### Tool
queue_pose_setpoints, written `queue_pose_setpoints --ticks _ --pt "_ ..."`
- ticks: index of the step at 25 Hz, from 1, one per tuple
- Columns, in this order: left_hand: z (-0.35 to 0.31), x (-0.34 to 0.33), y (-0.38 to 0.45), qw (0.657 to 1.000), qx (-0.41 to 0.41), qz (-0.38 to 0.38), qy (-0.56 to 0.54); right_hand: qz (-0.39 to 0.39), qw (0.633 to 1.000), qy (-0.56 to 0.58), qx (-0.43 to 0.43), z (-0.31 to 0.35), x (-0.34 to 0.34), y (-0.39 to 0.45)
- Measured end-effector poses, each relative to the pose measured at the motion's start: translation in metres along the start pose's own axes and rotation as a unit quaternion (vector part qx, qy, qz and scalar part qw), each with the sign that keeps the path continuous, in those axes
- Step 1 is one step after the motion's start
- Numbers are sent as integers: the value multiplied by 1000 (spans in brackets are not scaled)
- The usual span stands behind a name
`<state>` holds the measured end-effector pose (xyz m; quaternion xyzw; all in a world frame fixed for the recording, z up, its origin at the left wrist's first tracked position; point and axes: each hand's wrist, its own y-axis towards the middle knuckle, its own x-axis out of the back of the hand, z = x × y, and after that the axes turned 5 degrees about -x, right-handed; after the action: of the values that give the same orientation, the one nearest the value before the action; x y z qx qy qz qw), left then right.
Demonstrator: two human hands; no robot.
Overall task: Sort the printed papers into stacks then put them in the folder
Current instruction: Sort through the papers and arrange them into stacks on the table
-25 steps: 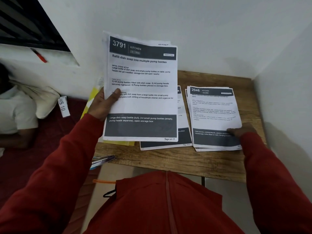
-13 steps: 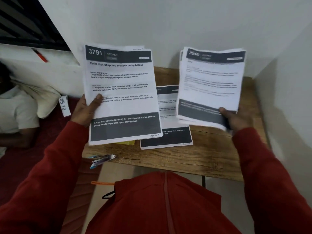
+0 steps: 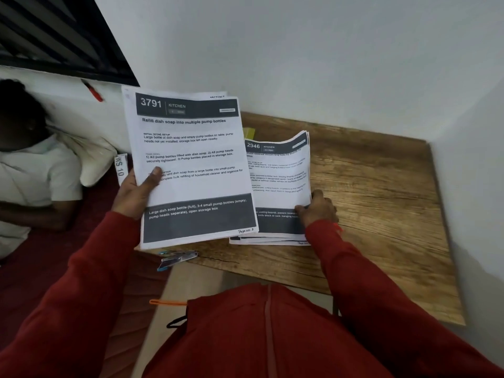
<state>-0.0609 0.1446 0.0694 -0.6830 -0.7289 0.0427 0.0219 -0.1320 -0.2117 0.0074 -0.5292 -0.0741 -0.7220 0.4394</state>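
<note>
Head view: a sheaf of printed papers headed "3791 KITCHEN" (image 3: 191, 165) is held up off the tabletop (image 3: 381, 203) by the left hand (image 3: 136, 192), whose thumb is pressed on the front of the top page at its left edge while the fingers are hidden behind the sheets. A second stack headed "2946 KITCHEN" (image 3: 278, 186) is gripped at its lower right edge by the right hand (image 3: 317, 208), thumb on top of the sheets; the lower end of this stack is seen lying on further sheets on the wooden tabletop, while its upper end is curled upward. The left edge of the second stack is overlapped by the raised sheaf. A strip of yellow (image 3: 248, 132), possibly the folder, is glimpsed behind the raised sheaf near the wall; more cannot be told. Both arms are clad in red sleeves (image 3: 368, 282). A metal stapler with blue ends (image 3: 177, 259) is set at the near left edge of the tabletop, just below the raised sheaf. To the left, another person in a white shirt (image 3: 32, 170) is seen lying on a dark red surface, beside a white pillow (image 3: 92, 162), and a white tag marked "WS 10" (image 3: 120, 169) is seen close to the left hand
</note>
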Motion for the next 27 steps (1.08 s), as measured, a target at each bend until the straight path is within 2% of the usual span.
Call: queue_pose_setpoints --ticks 4,8,12,15,17,19,20,21,23,24,27 --pt "3 -8 3 1000 8 15 -5 27 993 115 -9 -4 13 3" --pt "4 -30 8 999 16 33 2 -18 987 158 -21 -34 45 9" --pt "6 -59 12 997 20 68 12 -85 986 127 -65 -97 86 26" --pt "4 -86 11 995 26 96 -2 -94 985 75 -120 -133 111 37" --pt "1 -102 9 993 28 117 -12 -109 982 -7 -157 -139 116 41" --pt "-1 -115 5 990 31 137 -25 -176 976 -41 -123 -121 113 34" --pt "-1 -120 3 989 32 144 -25 -185 981 6 -63 -102 110 24" --pt "0 -125 0 988 31 150 -23 -149 983 104 1 -77 104 12" --pt "2 -132 -4 987 33 154 -22 7 948 313 56 -27 86 -16" --pt "3 -134 -6 987 34 153 -26 47 926 371 58 -8 76 -26" --pt "3 -128 -7 989 46 135 -42 -7 905 422 53 17 53 -31"
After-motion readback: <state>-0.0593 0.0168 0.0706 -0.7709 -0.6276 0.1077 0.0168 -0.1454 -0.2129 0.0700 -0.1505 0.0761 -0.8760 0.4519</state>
